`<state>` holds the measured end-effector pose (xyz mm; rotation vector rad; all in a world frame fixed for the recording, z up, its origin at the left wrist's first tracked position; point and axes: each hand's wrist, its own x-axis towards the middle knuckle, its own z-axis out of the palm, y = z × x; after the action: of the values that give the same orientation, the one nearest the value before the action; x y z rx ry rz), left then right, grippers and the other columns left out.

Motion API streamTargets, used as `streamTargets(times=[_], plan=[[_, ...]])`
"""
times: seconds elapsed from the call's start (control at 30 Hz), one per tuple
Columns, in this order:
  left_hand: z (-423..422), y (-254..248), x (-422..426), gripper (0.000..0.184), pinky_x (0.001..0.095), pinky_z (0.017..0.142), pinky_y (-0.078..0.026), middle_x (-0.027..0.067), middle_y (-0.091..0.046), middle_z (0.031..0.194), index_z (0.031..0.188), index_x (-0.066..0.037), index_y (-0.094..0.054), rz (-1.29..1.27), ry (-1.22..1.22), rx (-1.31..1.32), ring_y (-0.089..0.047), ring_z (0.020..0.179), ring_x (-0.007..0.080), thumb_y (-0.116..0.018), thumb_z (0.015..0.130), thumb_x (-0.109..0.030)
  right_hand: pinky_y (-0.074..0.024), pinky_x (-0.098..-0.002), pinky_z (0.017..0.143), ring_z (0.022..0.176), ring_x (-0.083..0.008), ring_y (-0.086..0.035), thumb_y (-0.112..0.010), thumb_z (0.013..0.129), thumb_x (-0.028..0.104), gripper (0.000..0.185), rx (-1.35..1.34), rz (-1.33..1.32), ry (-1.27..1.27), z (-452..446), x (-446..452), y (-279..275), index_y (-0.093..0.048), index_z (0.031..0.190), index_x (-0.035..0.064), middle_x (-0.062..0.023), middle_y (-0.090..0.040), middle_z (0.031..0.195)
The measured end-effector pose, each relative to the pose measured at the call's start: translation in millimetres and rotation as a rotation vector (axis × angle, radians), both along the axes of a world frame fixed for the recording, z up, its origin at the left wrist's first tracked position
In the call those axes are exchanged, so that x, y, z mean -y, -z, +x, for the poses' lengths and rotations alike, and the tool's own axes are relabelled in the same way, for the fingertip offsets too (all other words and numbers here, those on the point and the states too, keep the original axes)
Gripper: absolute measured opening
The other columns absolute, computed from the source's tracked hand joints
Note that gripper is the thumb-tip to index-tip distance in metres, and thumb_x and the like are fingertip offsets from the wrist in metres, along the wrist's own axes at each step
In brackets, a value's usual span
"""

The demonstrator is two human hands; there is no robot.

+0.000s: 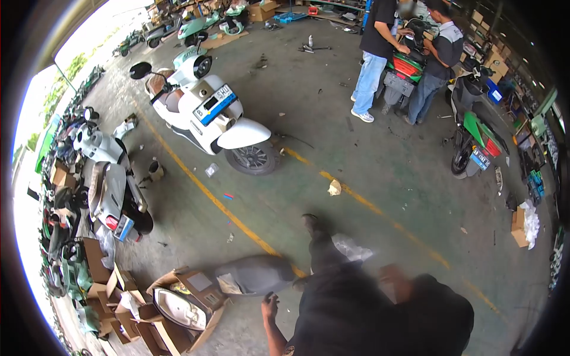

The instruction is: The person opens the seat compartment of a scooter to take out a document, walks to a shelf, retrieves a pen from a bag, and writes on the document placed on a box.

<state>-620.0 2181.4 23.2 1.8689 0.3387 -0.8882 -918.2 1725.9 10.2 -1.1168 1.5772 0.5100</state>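
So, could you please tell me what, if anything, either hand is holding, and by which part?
The left hand holds nothing that can be seen; the right hand is too blurred to tell whether it holds anything.

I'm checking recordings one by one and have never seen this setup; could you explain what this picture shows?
There is no machine: a person uses bare hands and wears a head camera looking forward and down. This single wide view therefore shows their dark clothing from above. The left hand, loosely curled, seems empty; the right hand is too blurred to tell. On the floor, a white scooter stands ahead; closer lie a dark curved part and an open cardboard box with a pale part inside. Other people stand at upper right.
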Motion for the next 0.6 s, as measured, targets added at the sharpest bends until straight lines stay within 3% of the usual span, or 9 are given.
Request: streamTargets(times=[0.03, 0.13, 0.17, 0.23, 0.27, 0.3, 0.4, 0.53, 0.6], plan=[[-4.1, 3.4, 13.9, 0.046, 0.0308, 0.063, -0.050, 0.0132, -0.070, 0.099, 0.129, -0.002, -0.056, -0.016, 0.021, -0.053, -0.067, 0.081, 0.0179, -0.062, 0.091, -0.027, -0.0473, -0.0380, 0.053, 0.061, -0.0245, -0.063, -0.060, 0.087, 0.025, 0.023, 0.194, 0.027, 0.050, 12.8, -6.7, -16.0, -0.062, 0.096, 0.0045, -0.0103, -0.067, 0.085], [-14.4, 23.4, 39.8, 0.046, 0.0303, 0.061, -0.050, 0.0142, -0.069, 0.101, 0.130, -0.002, -0.055, -0.100, 0.124, -0.213, -0.067, 0.082, 0.0181, -0.062, 0.092, -0.026, -0.0475, -0.0375, 0.053, 0.064, -0.0224, -0.064, -0.064, 0.084, 0.027, 0.024, 0.306, 0.121, 0.054, 61.7, -4.2, 9.5, -0.063, 0.096, 0.0067, -0.0092, -0.068, 0.083], [-14.1, 27.3, 49.5, 0.048, 0.0289, 0.062, -0.050, 0.0138, -0.069, 0.102, 0.131, -0.003, -0.054, -0.072, 0.206, -0.225, -0.067, 0.082, 0.0188, -0.062, 0.091, -0.028, -0.0472, -0.0372, 0.052, 0.062, -0.0200, -0.062, -0.065, 0.083, 0.028, 0.025, 0.588, -0.108, -0.141, 65.6, -5.7, 11.2, -0.066, 0.097, 0.0076, -0.0075, -0.067, 0.081], [-6.2, 45.1, 56.8, 0.049, 0.0275, 0.062, -0.050, 0.0135, -0.069, 0.103, 0.132, -0.004, -0.054, -0.043, 0.279, -0.223, -0.067, 0.083, 0.0196, -0.062, 0.091, -0.030, -0.0469, -0.0362, 0.050, 0.060, -0.0168, -0.060, -0.066, 0.081, 0.028, 0.027, 0.713, -0.206, -0.140, 78.6, -2.5, 36.9, -0.070, 0.099, 0.0086, -0.0052, -0.066, 0.078], [1.6, 72.4, 56.3, 0.048, 0.0307, 0.066, -0.050, 0.0132, -0.068, 0.106, 0.132, -0.006, -0.054, 0.037, 0.392, -0.242, -0.067, 0.086, 0.0211, -0.061, 0.092, -0.032, -0.0468, -0.0356, 0.050, 0.060, -0.0160, -0.058, -0.067, 0.081, 0.027, 0.027, 0.554, -0.067, 0.051, 88.9, 8.0, 59.1, -0.070, 0.101, 0.0088, -0.0047, -0.066, 0.077], [6.4, 80.0, 61.9, 0.047, 0.0339, 0.071, -0.051, 0.0130, -0.068, 0.108, 0.132, -0.009, -0.053, 0.116, 0.504, -0.267, -0.066, 0.089, 0.0227, -0.061, 0.092, -0.033, -0.0474, -0.0350, 0.051, 0.062, -0.0163, -0.059, -0.066, 0.081, 0.027, 0.028, 0.584, -0.110, 0.031, 87.1, 15.2, 56.6, -0.069, 0.101, 0.0074, -0.0053, -0.066, 0.078], [24.4, 84.2, 76.3, 0.043, 0.0526, 0.085, -0.045, 0.0118, -0.066, 0.115, 0.131, -0.013, -0.050, 0.052, 0.202, -0.447, -0.065, 0.099, 0.0280, -0.058, 0.093, -0.033, -0.0493, -0.0354, 0.055, 0.063, -0.0195, -0.060, -0.063, 0.083, 0.026, 0.030, 0.410, -0.064, 0.171, 84.7, 40.7, 28.5, -0.064, 0.103, 0.0037, -0.0083, -0.066, 0.083], [64.8, 32.9, 138.0, 0.037, 0.0418, 0.075, -0.053, 0.0106, -0.068, 0.108, 0.127, -0.012, -0.054, 0.079, -0.011, -0.300, -0.065, 0.091, 0.0223, -0.054, 0.095, -0.030, -0.0507, -0.0366, 0.057, 0.062, -0.0228, -0.062, -0.061, 0.084, 0.026, 0.029, 0.531, 0.050, 0.389, 49.1, 85.5, 38.3, -0.062, 0.103, 0.0042, -0.0105, -0.066, 0.087], [81.5, 40.6, 161.5, 0.036, 0.0390, 0.073, -0.055, 0.0095, -0.068, 0.099, 0.121, -0.006, -0.059, 0.037, -0.022, -0.198, -0.065, 0.085, 0.0218, -0.059, 0.091, -0.024, -0.0498, -0.0374, 0.054, 0.066, -0.0247, -0.065, -0.057, 0.088, 0.025, 0.028, 0.247, -0.085, 0.633, 42.1, 102.2, 23.4, -0.059, 0.110, 0.0067, -0.0121, -0.067, 0.089]])
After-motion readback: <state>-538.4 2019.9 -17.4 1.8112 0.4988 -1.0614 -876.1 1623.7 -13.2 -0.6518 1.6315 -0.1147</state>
